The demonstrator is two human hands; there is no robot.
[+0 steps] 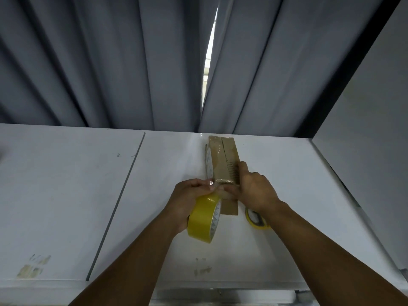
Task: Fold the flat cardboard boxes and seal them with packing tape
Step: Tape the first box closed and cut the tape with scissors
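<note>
A narrow brown cardboard box (224,155) lies lengthwise on the white table (66,195), running away from me. Clear tape shines along its top and over its near end. My left hand (189,199) grips a yellow roll of packing tape (204,219) just in front of the box's near end, with a strip stretched from the roll to the box. My right hand (254,188) presses on the near right side of the box, thumb at the taped edge. A loose cardboard flap (229,206) sticks out under my hands.
A second, thinner yellow tape roll (256,219) lies on the table under my right wrist. Grey curtains (110,62) hang behind the table. A grey wall panel (364,151) stands along the right edge. A seam (119,199) splits the tabletop on the left.
</note>
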